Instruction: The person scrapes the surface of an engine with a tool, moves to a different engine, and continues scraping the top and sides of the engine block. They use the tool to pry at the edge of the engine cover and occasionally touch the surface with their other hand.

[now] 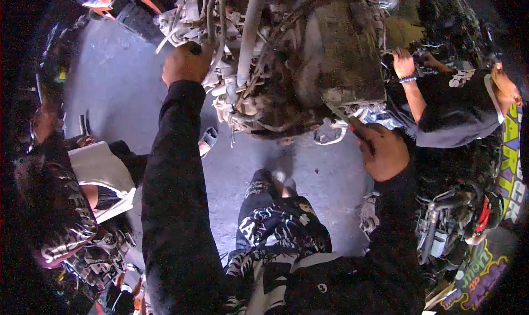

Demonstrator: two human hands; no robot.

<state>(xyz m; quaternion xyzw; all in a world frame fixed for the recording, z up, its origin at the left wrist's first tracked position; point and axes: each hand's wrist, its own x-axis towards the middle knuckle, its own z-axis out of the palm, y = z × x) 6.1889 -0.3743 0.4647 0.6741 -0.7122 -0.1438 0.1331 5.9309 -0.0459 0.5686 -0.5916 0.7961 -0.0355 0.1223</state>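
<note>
A large dirty engine (330,50) with pipes and hoses fills the top centre. My left hand (187,63) is closed at its left side, beside the hoses; what it grips is hidden by the hand. My right hand (386,152) is closed round the handle of a flat-bladed tool (339,114). The blade points up and left, its tip at the engine's lower right edge. Just left of this hand, a curved metal bracket (330,136) hangs under the engine.
A co-worker (457,108) at the right has a hand on the engine's right side. Another person (55,188) is at the left, near a white panel (102,166). Engine parts (441,221) lie at the lower right, and more at the lower left.
</note>
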